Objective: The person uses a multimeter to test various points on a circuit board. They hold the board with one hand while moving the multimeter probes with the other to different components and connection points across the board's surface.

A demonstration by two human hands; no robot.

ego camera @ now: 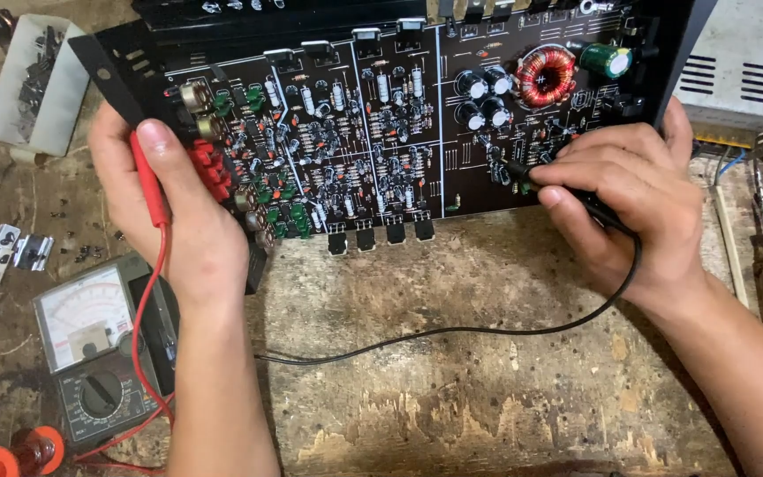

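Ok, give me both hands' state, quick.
Left hand: closed on the red probe, at the circuit board edge.
Right hand: closed on the black probe, tip on the board.

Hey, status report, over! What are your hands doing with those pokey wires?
Left hand grips red probe at circuit board edge. Right hand presses black probe onto board near capacitors. Analog meter by left wrist. Nothing blocking, over.

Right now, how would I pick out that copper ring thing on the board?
Start at the big black circuit board on the worn bench. Go to its top right area, above the right hand holding the black probe. The copper coil is a wire-wound ring, the only reddish doughnut there, beside a green capacitor.
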